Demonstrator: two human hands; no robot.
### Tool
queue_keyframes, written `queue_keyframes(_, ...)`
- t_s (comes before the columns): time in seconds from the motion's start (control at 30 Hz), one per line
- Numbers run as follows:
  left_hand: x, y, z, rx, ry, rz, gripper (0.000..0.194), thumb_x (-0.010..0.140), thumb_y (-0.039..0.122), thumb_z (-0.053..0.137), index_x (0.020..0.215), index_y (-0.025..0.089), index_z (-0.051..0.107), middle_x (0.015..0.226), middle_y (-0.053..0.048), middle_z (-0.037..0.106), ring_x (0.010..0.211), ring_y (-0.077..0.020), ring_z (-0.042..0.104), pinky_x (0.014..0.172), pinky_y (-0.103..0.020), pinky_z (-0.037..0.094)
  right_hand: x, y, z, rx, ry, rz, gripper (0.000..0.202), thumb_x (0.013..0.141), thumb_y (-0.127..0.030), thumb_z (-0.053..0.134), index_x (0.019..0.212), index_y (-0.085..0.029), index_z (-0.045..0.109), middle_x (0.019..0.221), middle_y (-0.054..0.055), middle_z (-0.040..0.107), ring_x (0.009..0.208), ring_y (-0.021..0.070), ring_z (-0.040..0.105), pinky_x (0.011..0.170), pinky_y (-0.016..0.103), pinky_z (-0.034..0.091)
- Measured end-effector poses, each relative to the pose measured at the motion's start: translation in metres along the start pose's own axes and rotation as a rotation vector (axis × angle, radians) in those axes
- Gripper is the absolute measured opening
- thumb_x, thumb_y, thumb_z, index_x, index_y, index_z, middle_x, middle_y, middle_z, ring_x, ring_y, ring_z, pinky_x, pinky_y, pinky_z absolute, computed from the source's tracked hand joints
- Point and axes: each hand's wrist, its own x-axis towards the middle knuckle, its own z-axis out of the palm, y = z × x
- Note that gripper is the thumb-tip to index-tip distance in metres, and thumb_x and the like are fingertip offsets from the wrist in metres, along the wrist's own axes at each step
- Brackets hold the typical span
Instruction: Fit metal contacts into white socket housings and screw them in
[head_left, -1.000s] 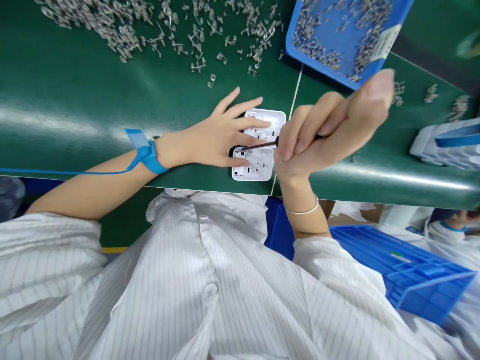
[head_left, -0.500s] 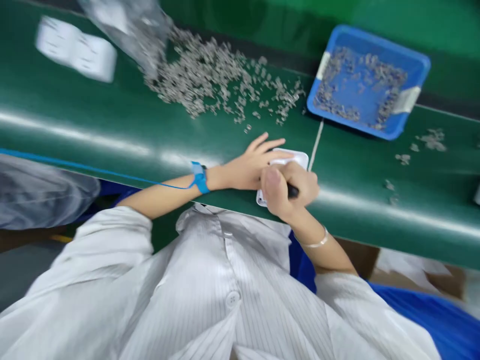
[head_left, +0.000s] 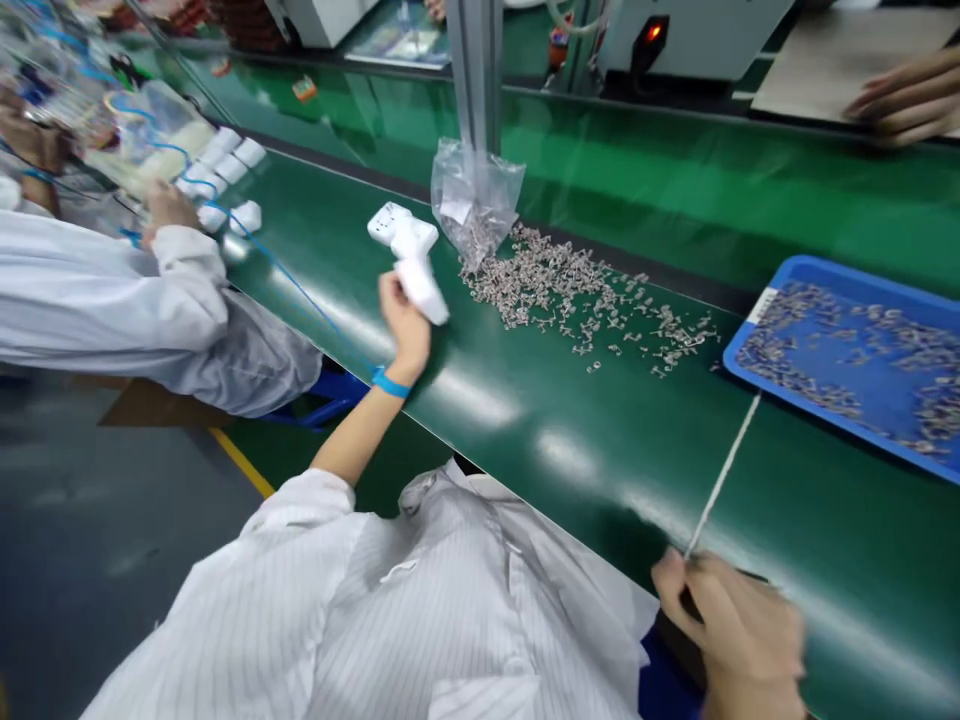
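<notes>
My left hand [head_left: 405,325] is closed round the edge of a white plastic socket housing [head_left: 421,290], blurred by motion and tilted over the green work surface. Just beyond it lie white socket pieces [head_left: 390,222] with dark slots, partly covered by the held one. My right hand [head_left: 739,620], near the front edge at the right, is curled round a dark-handled tool [head_left: 691,603], mostly hidden by the fingers. A thin white line [head_left: 724,475] runs from that hand to the blue tray [head_left: 840,408]. Small metal parts [head_left: 559,280] lie heaped between the hands, farther back.
A clear plastic bag [head_left: 478,195] stands by the heap, in front of a metal post [head_left: 478,90]. To the left, a co-worker's sleeve [head_left: 180,280] and hand are near white blocks [head_left: 225,160]. Another person's hand [head_left: 911,100] rests at the upper right.
My hands were together over a white piece at the front edge. Now the left has gone left with a white housing, and the right has moved right. The view has swung left.
</notes>
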Motion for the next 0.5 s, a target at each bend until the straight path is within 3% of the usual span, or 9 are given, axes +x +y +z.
queue_keyframes(0.07,0.049,-0.036,-0.031,0.058,0.016,-0.079,0.054,0.109,0.054,0.014,0.095,0.015,0.049,0.106,-0.004,0.060,0.118,-0.0121,0.051,0.086,-0.034,0.037,0.008,0.000,0.025,-0.121,-0.013,-0.115,0.046,0.086,-0.011,0.074,0.057,-0.020,0.040,0.048,-0.008,0.039,0.044,0.0066,0.039,0.048,0.026,0.030)
queue_keyframes(0.13,0.093,-0.058,-0.058,0.091,-0.021,-0.117,0.057,0.111,0.041,0.003,0.093,0.005,0.044,0.107,-0.004,0.059,0.131,-0.0111,0.045,0.086,-0.036,0.029,0.020,-0.002,0.047,-0.225,-0.039,-0.163,0.044,0.090,-0.019,0.073,0.059,-0.020,0.043,0.049,-0.008,0.041,0.044,0.0073,0.041,0.049,0.027,0.029)
queue_keyframes(0.23,0.142,-0.071,-0.076,0.116,-0.098,-0.164,0.055,0.111,0.046,0.016,0.091,0.003,0.044,0.104,-0.003,0.062,0.136,-0.0143,0.044,0.089,-0.038,0.031,0.037,-0.004,0.070,-0.259,-0.052,-0.161,0.043,0.097,-0.028,0.065,0.060,-0.020,0.044,0.048,-0.007,0.042,0.043,0.0091,0.044,0.049,0.029,0.026)
queue_keyframes(0.3,0.166,-0.074,-0.072,0.066,-0.084,-0.251,0.044,0.106,0.052,0.044,0.091,0.011,0.052,0.103,-0.005,0.065,0.132,-0.0173,0.051,0.094,-0.038,0.040,0.045,-0.004,0.080,-0.265,-0.046,-0.137,0.042,0.098,-0.028,0.062,0.061,-0.020,0.045,0.049,-0.007,0.045,0.043,0.0097,0.046,0.049,0.029,0.025)
queue_keyframes(0.37,0.182,-0.075,-0.060,-0.009,-0.044,-0.358,0.028,0.101,0.041,0.062,0.097,0.014,0.058,0.108,-0.009,0.066,0.125,-0.0201,0.057,0.099,-0.039,0.047,0.050,-0.005,0.086,-0.290,-0.036,-0.093,0.041,0.098,-0.028,0.061,0.061,-0.020,0.045,0.049,-0.007,0.045,0.043,0.0095,0.046,0.049,0.029,0.024)
queue_keyframes(0.43,0.192,-0.073,-0.047,-0.064,-0.027,-0.428,0.023,0.099,0.033,0.066,0.108,0.012,0.062,0.115,-0.010,0.065,0.118,-0.0217,0.061,0.100,-0.041,0.051,0.052,-0.005,0.090,-0.315,-0.028,-0.058,0.042,0.098,-0.028,0.062,0.060,-0.020,0.045,0.048,-0.007,0.044,0.042,0.0091,0.045,0.049,0.029,0.024)
queue_keyframes(0.5,0.195,-0.069,-0.039,-0.095,-0.035,-0.439,0.029,0.099,0.034,0.065,0.117,0.013,0.063,0.120,-0.010,0.064,0.111,-0.0224,0.064,0.097,-0.043,0.056,0.052,-0.004,0.090,-0.333,-0.023,-0.052,0.044,0.098,-0.030,0.063,0.059,-0.020,0.044,0.048,-0.007,0.043,0.043,0.0091,0.045,0.050,0.029,0.024)
